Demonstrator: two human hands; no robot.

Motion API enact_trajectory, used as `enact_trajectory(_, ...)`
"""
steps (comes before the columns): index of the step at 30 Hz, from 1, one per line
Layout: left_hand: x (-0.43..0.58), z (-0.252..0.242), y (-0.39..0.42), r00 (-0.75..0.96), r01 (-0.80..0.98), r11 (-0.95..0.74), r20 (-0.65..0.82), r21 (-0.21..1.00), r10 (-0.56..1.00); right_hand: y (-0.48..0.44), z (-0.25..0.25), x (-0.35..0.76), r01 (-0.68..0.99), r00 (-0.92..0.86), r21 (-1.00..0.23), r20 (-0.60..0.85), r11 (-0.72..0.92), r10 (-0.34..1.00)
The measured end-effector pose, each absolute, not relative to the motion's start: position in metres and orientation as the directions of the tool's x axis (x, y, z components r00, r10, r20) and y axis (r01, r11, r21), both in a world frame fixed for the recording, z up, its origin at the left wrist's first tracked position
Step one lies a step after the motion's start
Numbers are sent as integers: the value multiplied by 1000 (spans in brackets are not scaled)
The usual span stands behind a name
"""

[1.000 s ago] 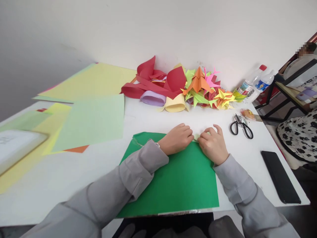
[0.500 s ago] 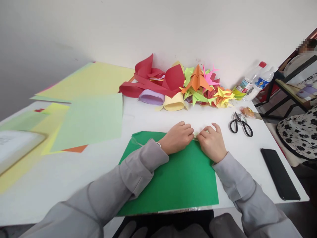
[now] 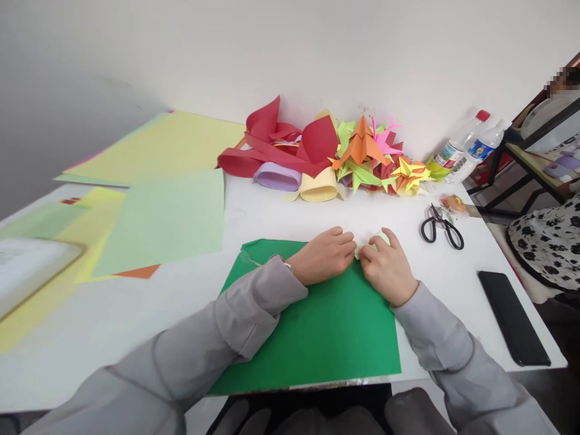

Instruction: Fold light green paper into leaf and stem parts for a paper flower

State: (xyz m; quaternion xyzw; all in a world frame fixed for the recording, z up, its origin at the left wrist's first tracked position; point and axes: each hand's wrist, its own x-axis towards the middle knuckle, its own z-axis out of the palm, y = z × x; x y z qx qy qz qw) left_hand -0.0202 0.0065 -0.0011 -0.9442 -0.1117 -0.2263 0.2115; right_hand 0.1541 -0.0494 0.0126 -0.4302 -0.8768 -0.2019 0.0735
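Observation:
A small pale green piece of paper [image 3: 380, 238] shows between and behind the fingers of my right hand [image 3: 385, 266], which is closed on it. My left hand [image 3: 324, 255] is curled up close to its left side, fingers pressed together. Part of the paper reaches toward the left fingertips, but the left hand hides the contact. Both hands are over the far edge of a green sheet [image 3: 326, 338] that lies flat at the front of the table. My left forearm crosses the sheet's left part.
Red paper shapes [image 3: 317, 145] and folded paper stars [image 3: 362, 151] are heaped by the wall. To the right are black-handled scissors [image 3: 441, 228], a black phone [image 3: 512, 317] and two bottles [image 3: 462, 145]. Large pale green paper [image 3: 167, 223] lies left. A person in patterned clothing [image 3: 548, 241] sits at right.
My right hand has shifted slightly right and down, and more of the pale green paper now shows above its fingers. The left hand has barely moved.

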Motion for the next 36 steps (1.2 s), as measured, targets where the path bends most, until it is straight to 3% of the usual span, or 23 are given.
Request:
enact_trajectory(10, -31, -5, 14, 848, 359, -893, 495, -272, 190, -50, 13, 153, 785, -618, 281, 290, 552, 731)
enact_trajectory(25, -32, 6, 6, 910, 274, -901, 395, -337, 129, -49, 13, 152, 799, -600, 281, 303, 532, 740)
enact_trajectory(36, -27, 4, -1, 896, 283, -888, 430, -362, 110, -51, 10, 150, 784, -616, 353, 333, 511, 714)
